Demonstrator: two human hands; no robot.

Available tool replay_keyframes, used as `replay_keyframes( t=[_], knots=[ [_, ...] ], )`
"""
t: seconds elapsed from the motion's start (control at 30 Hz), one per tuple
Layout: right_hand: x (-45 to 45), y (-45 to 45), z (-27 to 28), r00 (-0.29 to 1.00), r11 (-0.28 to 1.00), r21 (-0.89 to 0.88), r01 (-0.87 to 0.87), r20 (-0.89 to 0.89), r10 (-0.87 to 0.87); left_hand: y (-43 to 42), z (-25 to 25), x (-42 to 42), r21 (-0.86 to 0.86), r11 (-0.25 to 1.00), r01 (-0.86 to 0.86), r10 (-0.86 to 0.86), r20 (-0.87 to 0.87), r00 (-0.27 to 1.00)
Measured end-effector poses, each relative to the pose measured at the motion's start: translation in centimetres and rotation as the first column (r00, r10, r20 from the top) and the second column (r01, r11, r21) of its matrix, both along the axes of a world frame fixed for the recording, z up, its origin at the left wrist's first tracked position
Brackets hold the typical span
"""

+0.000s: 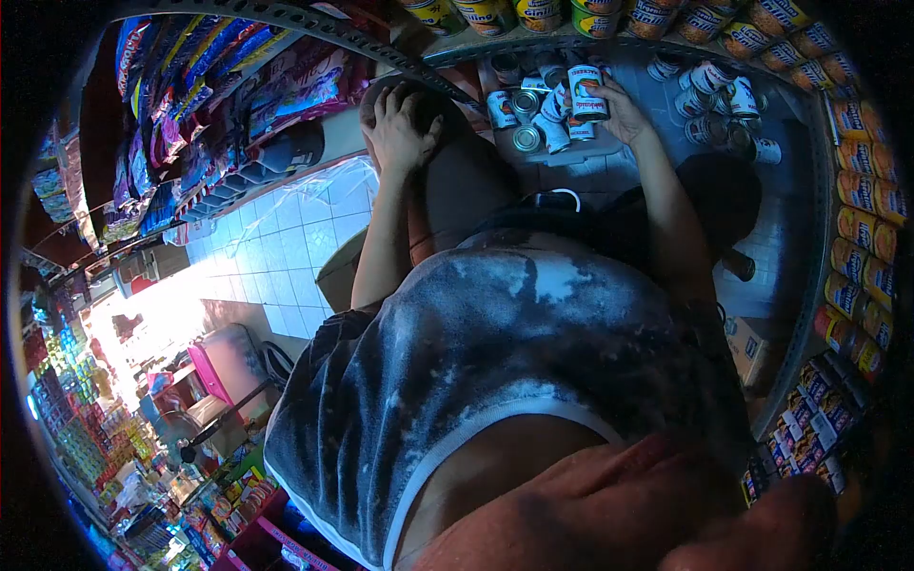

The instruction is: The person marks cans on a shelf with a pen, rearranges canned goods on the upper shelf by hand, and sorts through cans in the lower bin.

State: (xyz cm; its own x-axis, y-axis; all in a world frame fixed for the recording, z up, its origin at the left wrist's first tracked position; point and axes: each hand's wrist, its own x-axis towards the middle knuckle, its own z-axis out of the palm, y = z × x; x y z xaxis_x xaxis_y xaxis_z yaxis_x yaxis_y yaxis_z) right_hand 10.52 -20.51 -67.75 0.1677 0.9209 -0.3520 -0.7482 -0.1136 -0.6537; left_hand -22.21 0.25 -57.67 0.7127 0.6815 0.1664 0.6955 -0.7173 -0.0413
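Observation:
My left hand [398,131] rests on my raised knee at the upper left, fingers apart and holding nothing. At the upper middle, my right hand [624,112] grips a white-labelled mackerel can [587,93] by its right side. The can is upright over a group of similar cans [550,131], some standing and some lying on their sides. Several of those show bare metal lids. Part of the held can's right edge is covered by my fingers.
More cans [706,100] lie in a loose pile to the right. Shelves of yellow-labelled cans [862,195] run along the top and right edge. Hanging sachets [205,86] and a metal shelf rail [333,33] are at the upper left. A cardboard box [745,347] stands lower right.

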Motion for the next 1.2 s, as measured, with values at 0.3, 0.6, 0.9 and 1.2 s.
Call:
replay_keyframes(
  t=[0.3, 0.6, 0.9, 1.2],
  knots=[
    [-0.3, 0.1, -0.6, 0.998, 0.997, -0.063, 0.039, 0.057, -0.036, 0.3, -0.2, -0.1, -0.007, 0.999, 0.04, -0.039, 0.047, 0.998],
    [-1.2, 0.4, 0.6, 0.988, 0.988, -0.115, -0.105, 0.098, 0.117, 0.1, 0.0, 0.1, -0.001, 1.0, 0.0, 0.0, -0.003, 1.0],
    [-1.0, 0.7, -0.8, 0.976, 0.987, -0.109, -0.118, 0.17, 0.135, -0.1, 0.2, 0.2, 0.005, 1.0, 0.014, -0.014, -0.003, 1.0],
    [-2.2, 1.2, -1.3, 0.693, 0.935, -0.303, -0.185, 0.635, 0.343, 0.0, 0.0, 0.1, -0.001, 1.0, 0.027, -0.027, 0.078, 0.997]
  ],
)
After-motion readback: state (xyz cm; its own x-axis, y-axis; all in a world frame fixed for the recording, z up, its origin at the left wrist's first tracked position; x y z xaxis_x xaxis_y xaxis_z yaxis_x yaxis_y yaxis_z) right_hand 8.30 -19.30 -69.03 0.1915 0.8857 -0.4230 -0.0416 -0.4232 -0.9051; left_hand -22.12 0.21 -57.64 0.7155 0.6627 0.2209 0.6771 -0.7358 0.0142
